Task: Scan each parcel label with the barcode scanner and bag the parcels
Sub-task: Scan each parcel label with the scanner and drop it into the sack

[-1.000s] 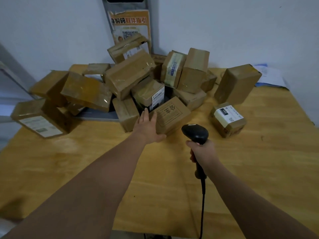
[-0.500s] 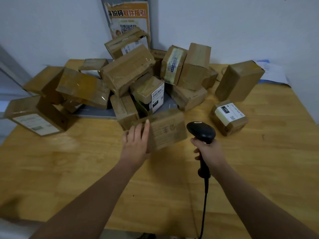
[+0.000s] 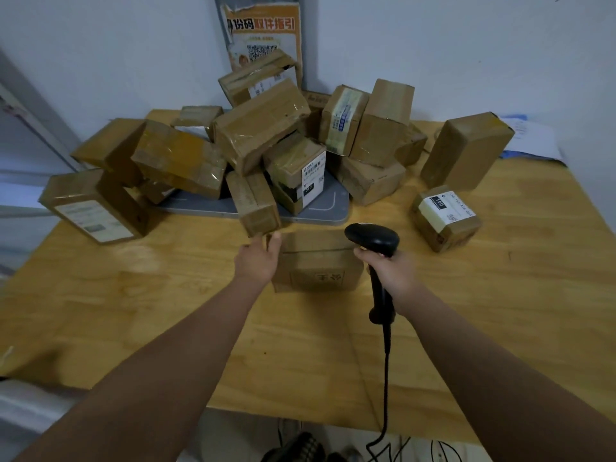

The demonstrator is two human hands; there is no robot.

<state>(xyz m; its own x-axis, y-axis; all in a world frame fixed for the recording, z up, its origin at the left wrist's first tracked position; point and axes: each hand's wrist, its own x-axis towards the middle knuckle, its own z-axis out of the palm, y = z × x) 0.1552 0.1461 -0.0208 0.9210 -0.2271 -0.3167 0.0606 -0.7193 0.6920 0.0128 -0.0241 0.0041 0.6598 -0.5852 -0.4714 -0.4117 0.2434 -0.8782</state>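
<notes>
Left hand [image 3: 258, 261] grasps box [image 3: 316, 261] by its 9 o'clock edge, box at 6 o'clock of the pile [image 3: 266, 135] on the table [image 3: 166, 311]; right hand [image 3: 393, 271] clenched round scanner [image 3: 373, 241] at box's 3 o'clock; no label seen, so probably rotate box until barcode squarely faces scanner.

Parcel pickup point: heaped parcels [image 3: 261, 128], pickup-guide poster [image 3: 263, 35].

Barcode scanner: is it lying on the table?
No, the right hand grips the barcode scanner by its handle while the left hand holds a parcel.
</notes>
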